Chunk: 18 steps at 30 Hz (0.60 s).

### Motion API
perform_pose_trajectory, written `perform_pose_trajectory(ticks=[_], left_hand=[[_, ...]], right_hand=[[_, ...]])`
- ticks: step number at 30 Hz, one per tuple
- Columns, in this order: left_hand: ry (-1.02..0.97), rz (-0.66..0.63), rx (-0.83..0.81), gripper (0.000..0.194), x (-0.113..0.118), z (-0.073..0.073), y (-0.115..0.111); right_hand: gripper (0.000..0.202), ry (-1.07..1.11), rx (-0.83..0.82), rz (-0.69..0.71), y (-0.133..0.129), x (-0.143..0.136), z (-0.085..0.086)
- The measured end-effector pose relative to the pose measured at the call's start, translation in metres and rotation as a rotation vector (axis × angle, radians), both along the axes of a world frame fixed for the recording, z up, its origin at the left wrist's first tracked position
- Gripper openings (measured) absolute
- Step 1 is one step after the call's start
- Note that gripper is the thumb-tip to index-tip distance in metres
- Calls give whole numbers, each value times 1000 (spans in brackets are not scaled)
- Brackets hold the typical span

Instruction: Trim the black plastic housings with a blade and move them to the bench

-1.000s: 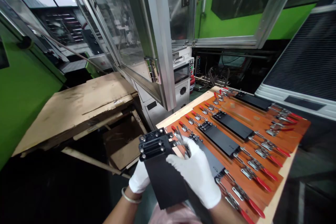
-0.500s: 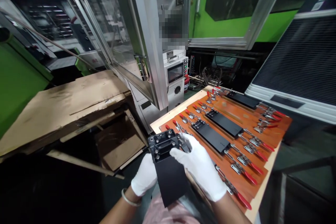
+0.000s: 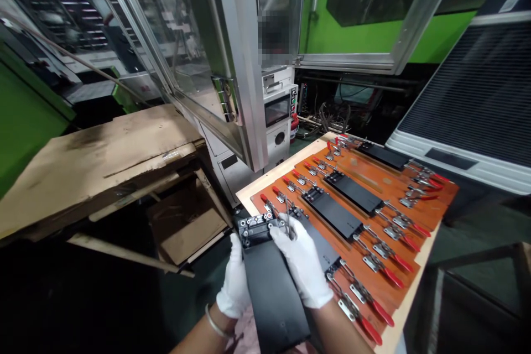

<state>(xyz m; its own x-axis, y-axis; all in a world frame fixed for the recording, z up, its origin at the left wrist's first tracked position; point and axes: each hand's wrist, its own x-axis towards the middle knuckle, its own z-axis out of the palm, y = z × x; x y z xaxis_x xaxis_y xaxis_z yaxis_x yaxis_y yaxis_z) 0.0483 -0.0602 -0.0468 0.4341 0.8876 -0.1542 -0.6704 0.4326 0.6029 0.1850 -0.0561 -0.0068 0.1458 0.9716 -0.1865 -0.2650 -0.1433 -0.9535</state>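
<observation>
My left hand [image 3: 231, 282], in a white glove, grips the left edge of a black plastic part [image 3: 274, 293]. This part has a long flat plate and a ribbed end with several round metal inserts. It is held tilted, with the ribbed end away from me. My right hand [image 3: 305, 265], also gloved, is closed around a slim metal tool [image 3: 287, 211] whose kind I cannot make out. The right thumb lies at the ribbed end of the part. Just right of that hand, a similar black part [image 3: 319, 240] lies on the orange board [image 3: 390, 243], partly hidden.
More black parts [image 3: 332, 213] sit on the board between toggle clamps with red handles [image 3: 388, 274]. A cardboard-covered table [image 3: 124, 138] stands at left. The metal-framed machine door [image 3: 244, 66] juts out ahead, and a ribbed dark panel [image 3: 477, 83] is at right.
The held part has turned so more of its flat plate faces up, and its ribbed end dips. My right hand has shifted slightly left, showing the board's nearest black part.
</observation>
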Motion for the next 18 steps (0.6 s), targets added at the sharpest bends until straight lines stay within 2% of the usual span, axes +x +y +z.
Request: perform_pose_trajectory(ticks=[2,3,6,8,14,18], left_hand=[[-141,-126,-76,68,2,-5,-7],[-183,-162,-98,66,2,-6,-11],[-201,-69,-61,36,-2,-8,-17],[-199,-11,-25,28,-7,-8,-17],[-270,-267,-39,38,-22,-11,-1],[-383,-171,-20,45,-22,-15,6]], right_hand=[[61,-52,-53,-10,-2,-5,-4],[59,-73,-63,-16,-2,-7,-6],[49,-100,-64,-23,-3,-10,-12],[40,-123,-56,-8,-4,-11,-14],[30,-103,-9,93,-2,-11,-15],[33,33,-24,161,-8,-19,-20]])
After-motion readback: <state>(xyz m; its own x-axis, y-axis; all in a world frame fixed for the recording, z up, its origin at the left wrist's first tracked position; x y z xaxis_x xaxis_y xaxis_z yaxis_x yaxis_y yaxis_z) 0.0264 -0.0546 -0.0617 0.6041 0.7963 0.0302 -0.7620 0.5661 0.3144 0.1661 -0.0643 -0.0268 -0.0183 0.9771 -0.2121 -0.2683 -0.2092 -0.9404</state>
